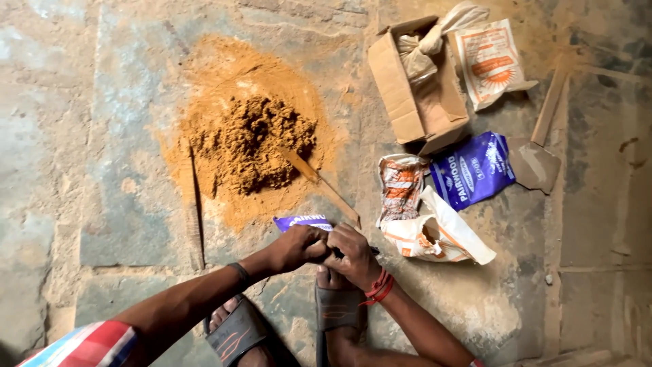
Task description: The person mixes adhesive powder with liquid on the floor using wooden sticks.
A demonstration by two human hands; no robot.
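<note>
A: Surface?
B: Worn stone floor (88, 170) is carrying an orange powder pile (248, 139).
A: Hands?
B: Left hand (295, 248) and right hand (353, 255) are both pinching a purple packet (303, 221), just below the pile.

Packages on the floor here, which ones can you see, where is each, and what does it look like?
Purple packet: held in both hands, bottom centre, small, purple with a white patch.
Blue-purple pouch: right of centre, flat, white markings.
White sack: beside the right hand, open, white and orange.
Crumpled packet: above the sack, white and orange.
Cardboard box: upper right, open, brown, tied bag inside.
White packet: right of the box, orange print.
</note>
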